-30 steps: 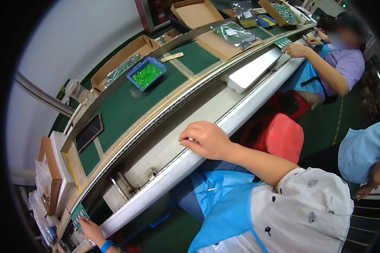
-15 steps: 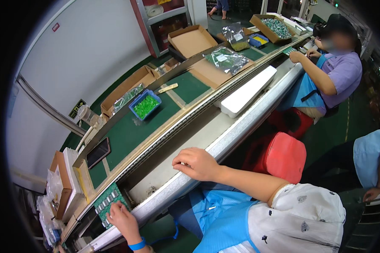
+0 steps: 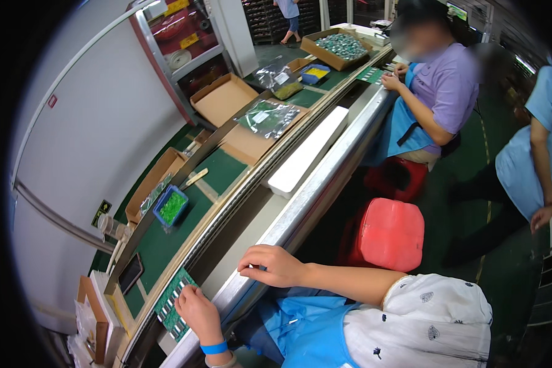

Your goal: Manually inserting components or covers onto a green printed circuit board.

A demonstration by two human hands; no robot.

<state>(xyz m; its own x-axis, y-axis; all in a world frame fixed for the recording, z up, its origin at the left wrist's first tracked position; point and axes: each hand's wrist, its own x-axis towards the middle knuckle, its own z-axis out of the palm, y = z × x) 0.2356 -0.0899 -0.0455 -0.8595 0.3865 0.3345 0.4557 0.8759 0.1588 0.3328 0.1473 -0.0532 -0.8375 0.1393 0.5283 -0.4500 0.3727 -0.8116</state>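
Note:
A green circuit board (image 3: 170, 305) with rows of dark and silvery parts rests on the line's rails at the lower left. Closed fingers of my left hand (image 3: 201, 314), a blue band at its wrist, lie against the board's right side and hide part of it. My right hand (image 3: 275, 265) is held over the bright metal front rail (image 3: 236, 285), apart from the board. Its thumb and fingers are pinched together; whatever they hold, if anything, is hidden.
Beyond the rails are a blue tray (image 3: 171, 206) of green pieces, a phone (image 3: 130, 273) and bagged parts (image 3: 268, 118). A white foam piece (image 3: 308, 153) lies along the channel. To the right stand a red stool (image 3: 391, 234) and a co-worker (image 3: 438, 92) handling another board.
The circuit board has slid along the rails, away from the near end, with my left hand moving along. My right hand stays pinched near the front rail. The view has turned rightward.

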